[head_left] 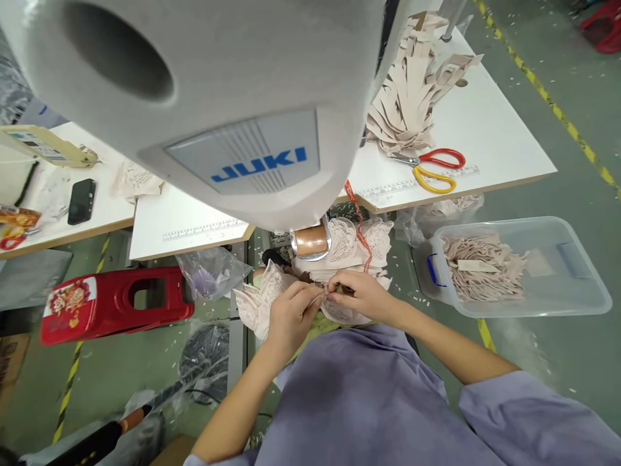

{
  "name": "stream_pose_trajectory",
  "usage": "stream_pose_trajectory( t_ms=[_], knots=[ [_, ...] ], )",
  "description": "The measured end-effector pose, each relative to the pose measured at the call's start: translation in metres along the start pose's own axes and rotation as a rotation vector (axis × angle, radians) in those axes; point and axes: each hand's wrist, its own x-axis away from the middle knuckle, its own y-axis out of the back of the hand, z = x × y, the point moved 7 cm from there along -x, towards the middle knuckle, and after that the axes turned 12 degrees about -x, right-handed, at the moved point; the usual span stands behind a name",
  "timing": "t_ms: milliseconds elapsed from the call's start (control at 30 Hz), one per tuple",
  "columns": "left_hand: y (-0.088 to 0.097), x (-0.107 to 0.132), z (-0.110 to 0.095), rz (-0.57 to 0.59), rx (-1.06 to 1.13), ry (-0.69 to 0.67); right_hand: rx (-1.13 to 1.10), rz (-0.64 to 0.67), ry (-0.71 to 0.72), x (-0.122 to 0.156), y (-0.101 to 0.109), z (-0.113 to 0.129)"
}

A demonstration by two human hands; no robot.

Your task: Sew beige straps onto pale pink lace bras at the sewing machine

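Close to my body, my left hand (295,312) and my right hand (359,294) meet with their fingertips nearly together. Both pinch the beige lace fabric (264,299), part of which spreads out left of my left hand. The exact bit between the fingertips is too small to make out. Just beyond my hands lies a stack of beige lace pieces (342,236), with a red cord (359,223) hanging down over it. Above the stack is the white JUKI sewing machine head (262,162), which hides much of the work area.
Red-and-yellow-handled scissors (436,168) and a pile of beige strips (407,97) lie on the right tabletop. A clear plastic bin (557,285) holds more strips. At left are a red stool (116,301) and a black phone (81,201).
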Motion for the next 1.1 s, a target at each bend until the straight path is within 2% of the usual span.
stream_pose_trajectory(
  t_ms=[100,200,267,367,467,533,600,700,833,900,1000,1100],
  knots=[
    [0.005,0.003,0.0,-0.05,-0.005,0.048,0.199,-0.125,0.225,0.005,-0.001,0.018],
    [0.002,0.007,0.008,-0.073,0.099,0.239,0.361,-0.255,0.389,0.014,-0.002,0.028],
    [-0.005,0.009,0.013,-0.064,0.21,0.368,0.384,-0.308,0.425,0.017,-0.003,0.029],
    [-0.018,0.014,0.019,0.007,0.376,0.519,0.304,-0.266,0.345,0.016,-0.008,0.024],
    [-0.023,0.016,0.022,0.082,0.431,0.568,0.146,-0.204,0.107,0.014,-0.006,0.007],
    [-0.016,0.014,0.023,0.066,0.368,0.525,0.078,-0.168,-0.017,0.017,0.0,-0.005],
    [-0.007,0.011,0.023,0.031,0.275,0.445,0.062,-0.092,-0.077,0.021,0.007,-0.014],
    [0.002,0.005,0.019,-0.01,0.18,0.304,0.165,0.033,-0.151,0.025,0.018,-0.022],
    [0.007,0.002,0.017,-0.025,0.133,0.23,0.389,0.093,-0.231,0.024,0.03,-0.007],
    [0.002,0.002,0.017,0.045,0.171,0.262,0.353,0.125,-0.233,0.02,0.031,0.008],
    [-0.005,0.006,0.018,0.161,0.238,0.348,0.185,0.266,-0.226,0.013,0.024,0.024],
    [-0.004,0.007,0.017,0.175,0.258,0.381,0.135,0.372,-0.157,0.007,0.019,0.031]
  ],
)
